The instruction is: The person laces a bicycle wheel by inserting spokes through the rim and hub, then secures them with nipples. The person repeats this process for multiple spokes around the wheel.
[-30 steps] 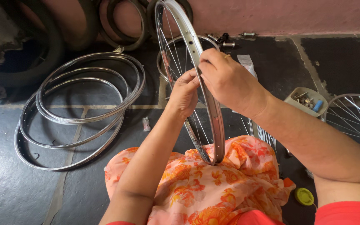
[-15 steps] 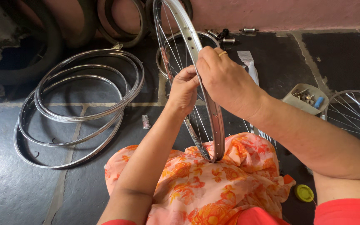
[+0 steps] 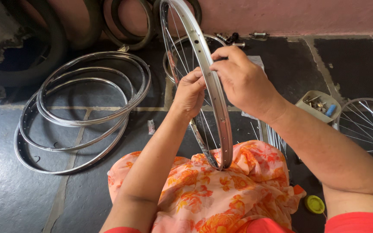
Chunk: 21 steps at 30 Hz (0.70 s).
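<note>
You stand the spoked wheel rim [image 3: 214,103] upright on your cloth-covered lap [image 3: 221,194] for steadiness; left hand [image 3: 189,92] pinches its near-left side, right hand [image 3: 240,80] closed over the rim's right edge.

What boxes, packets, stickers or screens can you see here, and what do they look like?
Small tray: on the floor to the right of the person's arm, a pale open plastic box holding small metal bits and a blue piece.
Little packet: on the dark floor left of the upright wheel rim, small, clear and crumpled.
White sheet: on the floor behind the right hand, mostly hidden.
Yellow lid: round, on the floor by the flowered cloth.
No screens or signs.
</note>
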Tool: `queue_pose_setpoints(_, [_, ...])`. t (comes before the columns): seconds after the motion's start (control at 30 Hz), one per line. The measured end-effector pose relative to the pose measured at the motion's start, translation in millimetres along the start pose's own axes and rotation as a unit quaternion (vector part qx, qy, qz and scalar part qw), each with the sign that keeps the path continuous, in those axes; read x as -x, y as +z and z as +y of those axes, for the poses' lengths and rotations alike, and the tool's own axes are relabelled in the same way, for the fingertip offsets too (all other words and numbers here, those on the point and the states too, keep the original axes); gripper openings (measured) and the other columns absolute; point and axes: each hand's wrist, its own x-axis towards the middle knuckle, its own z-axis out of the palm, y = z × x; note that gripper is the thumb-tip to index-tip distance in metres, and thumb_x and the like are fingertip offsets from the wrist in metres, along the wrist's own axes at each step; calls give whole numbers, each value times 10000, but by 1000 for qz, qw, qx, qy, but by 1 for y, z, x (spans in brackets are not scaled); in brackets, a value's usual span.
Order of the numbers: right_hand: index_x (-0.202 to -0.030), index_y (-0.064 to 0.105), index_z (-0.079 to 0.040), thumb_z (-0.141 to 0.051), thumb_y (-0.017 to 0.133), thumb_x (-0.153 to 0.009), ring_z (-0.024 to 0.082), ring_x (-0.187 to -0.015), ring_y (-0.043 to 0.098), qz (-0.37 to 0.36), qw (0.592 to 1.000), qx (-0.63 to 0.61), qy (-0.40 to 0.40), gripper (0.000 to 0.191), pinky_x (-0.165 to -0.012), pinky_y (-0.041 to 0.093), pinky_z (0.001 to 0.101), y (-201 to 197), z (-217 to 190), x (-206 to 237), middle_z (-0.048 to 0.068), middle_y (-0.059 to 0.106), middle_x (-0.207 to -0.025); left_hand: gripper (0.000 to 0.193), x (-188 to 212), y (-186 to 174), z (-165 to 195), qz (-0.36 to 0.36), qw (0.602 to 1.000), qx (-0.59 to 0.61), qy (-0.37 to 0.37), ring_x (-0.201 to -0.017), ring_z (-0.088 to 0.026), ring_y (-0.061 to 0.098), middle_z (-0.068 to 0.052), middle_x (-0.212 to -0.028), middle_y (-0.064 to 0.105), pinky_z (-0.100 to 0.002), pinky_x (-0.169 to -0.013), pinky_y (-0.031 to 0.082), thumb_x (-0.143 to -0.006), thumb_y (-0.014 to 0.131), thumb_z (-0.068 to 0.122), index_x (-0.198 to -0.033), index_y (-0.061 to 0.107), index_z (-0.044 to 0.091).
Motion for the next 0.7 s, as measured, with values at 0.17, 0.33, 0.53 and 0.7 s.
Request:
queue_pose_setpoints(0.17, [-1029, 673, 33, 26, 729, -899, 255, -868, 693, -9, 999, 39, -33, 142, -776, 559, 379, 8, -5, -4, 141, 614, -1213, 113, 1, 0, -6, 7, 999, 48, 24, -1006, -132, 664, -12, -1033, 708, -301, -950, 510, -946, 779, 99, -1036, 750, 38])
queue_pose_setpoints(0.33, [-959, 660, 12, 22, 725, -895, 288, -885, 686, -4, 995, 88, -41, 92, -790, 556, 390, 10, -6, -5, 112, 627, -1184, 144, 6, -2, -3, -1, 999, 32, 4, -970, -120, 624, -9, -1019, 713, -294, -924, 482, -943, 764, 142, -1043, 749, 40])
queue_pose_setpoints(0.53, [-977, 630, 26, 32, 688, -906, 317, -924, 671, -9, 990, 136, -18, 92, -812, 556, 396, 11, -1, -5, 115, 608, -1136, 168, 7, -2, -6, -28, 999, -19, -9, -927, -97, 535, 10, -976, 683, -279, -895, 419, -993, 758, 194, -1057, 740, 40])
queue_pose_setpoints(0.7, [-1001, 601, 20, 20, 672, -955, 318, -976, 654, -7, 992, 125, -12, 84, -841, 547, 401, 9, 5, -3, 129, 573, -1137, 216, 6, 4, -12, 2, 999, -30, -15, -898, -91, 526, 17, -955, 671, -281, -869, 413, -979, 764, 208, -1095, 736, 28])
